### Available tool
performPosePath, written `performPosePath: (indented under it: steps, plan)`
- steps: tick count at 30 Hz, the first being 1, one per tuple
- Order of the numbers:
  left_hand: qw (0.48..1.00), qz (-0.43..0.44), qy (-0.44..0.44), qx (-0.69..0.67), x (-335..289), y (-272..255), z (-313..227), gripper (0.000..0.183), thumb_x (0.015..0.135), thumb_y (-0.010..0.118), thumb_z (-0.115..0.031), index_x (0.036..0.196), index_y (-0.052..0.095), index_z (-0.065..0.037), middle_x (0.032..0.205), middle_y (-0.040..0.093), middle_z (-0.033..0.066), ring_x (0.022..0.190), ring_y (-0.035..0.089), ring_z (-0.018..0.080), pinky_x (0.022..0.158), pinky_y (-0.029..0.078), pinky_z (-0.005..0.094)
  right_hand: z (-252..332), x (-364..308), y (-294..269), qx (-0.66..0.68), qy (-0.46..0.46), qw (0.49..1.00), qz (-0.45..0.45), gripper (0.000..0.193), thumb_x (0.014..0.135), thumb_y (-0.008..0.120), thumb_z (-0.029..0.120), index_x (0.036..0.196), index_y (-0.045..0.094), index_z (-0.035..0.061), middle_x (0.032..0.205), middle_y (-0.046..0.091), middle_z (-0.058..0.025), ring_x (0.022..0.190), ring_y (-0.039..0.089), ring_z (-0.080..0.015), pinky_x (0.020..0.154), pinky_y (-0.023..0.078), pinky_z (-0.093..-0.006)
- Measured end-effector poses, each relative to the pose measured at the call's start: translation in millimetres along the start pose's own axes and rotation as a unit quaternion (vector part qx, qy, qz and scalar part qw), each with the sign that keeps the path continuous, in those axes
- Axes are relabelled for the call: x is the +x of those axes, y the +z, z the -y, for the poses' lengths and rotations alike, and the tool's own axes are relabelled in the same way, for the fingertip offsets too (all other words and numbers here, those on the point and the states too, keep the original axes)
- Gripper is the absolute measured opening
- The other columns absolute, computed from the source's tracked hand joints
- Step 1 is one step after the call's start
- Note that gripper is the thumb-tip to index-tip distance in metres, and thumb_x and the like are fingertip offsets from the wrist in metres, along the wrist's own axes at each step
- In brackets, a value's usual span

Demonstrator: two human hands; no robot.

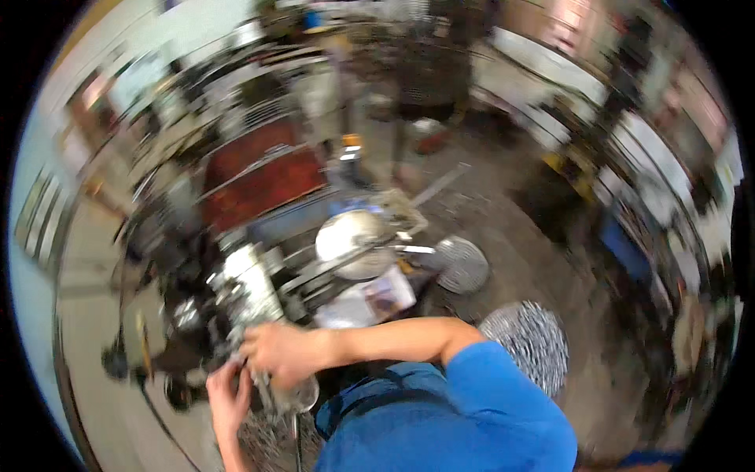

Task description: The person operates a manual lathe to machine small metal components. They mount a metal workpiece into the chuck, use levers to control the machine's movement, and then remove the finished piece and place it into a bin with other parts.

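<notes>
My right hand (281,354) reaches across my body, its fingers bent down over a metal part of a machine (253,283) with a bright, shiny bed. Right beside it, my left hand (228,399) comes up from the lower edge, thumb and fingers curled at the same part. The fingertips of both hands meet close together there. Motion blur and the hands themselves hide what they grip. Below my right hand a round, pale metal piece (303,395) shows on the machine.
Beyond the machine lie a red tray (263,177), a shiny round disc (350,236), printed paper (385,299) and an orange-capped bottle (351,161). A grey round patterned piece (462,265) and a round heap of metal shavings (528,346) stand to the right. Dark machine parts (169,236) crowd the left.
</notes>
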State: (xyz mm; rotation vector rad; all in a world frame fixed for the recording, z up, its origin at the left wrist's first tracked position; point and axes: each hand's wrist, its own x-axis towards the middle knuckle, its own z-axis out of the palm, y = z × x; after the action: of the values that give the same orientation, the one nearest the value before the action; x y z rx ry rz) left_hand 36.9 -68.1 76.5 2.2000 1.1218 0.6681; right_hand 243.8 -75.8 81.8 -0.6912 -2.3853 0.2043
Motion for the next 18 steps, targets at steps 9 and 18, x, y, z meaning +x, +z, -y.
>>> performPosePath:
  steps: [9,18]
  plan:
    - [0.993,0.055,0.037,-0.103,47.7,26.3,-21.3,0.014,0.087,0.058,-0.008,0.079,0.054,0.003,0.064,0.054,0.0012,0.058,0.047,0.0053,0.051,0.038,0.0201,3.6,-50.5,-17.7,0.184,0.189,0.963,-0.055,0.014,0.045,0.056,0.012,0.052,0.056,-0.0001,0.055,0.057,-0.0148,0.053,0.056,-0.0338,0.047,0.042,-0.0375]
    - [0.993,-0.018,0.023,-0.118,24.2,18.0,-35.0,0.011,0.085,0.058,-0.007,0.081,0.057,0.003,0.064,0.055,0.0039,0.060,0.047,0.0064,0.053,0.038,0.0231,11.2,-45.2,-6.4,0.218,0.166,0.957,-0.094,0.028,0.055,0.057,0.018,0.078,0.061,0.0018,0.076,0.060,-0.0162,0.074,0.059,-0.0342,0.063,0.047,-0.0402]
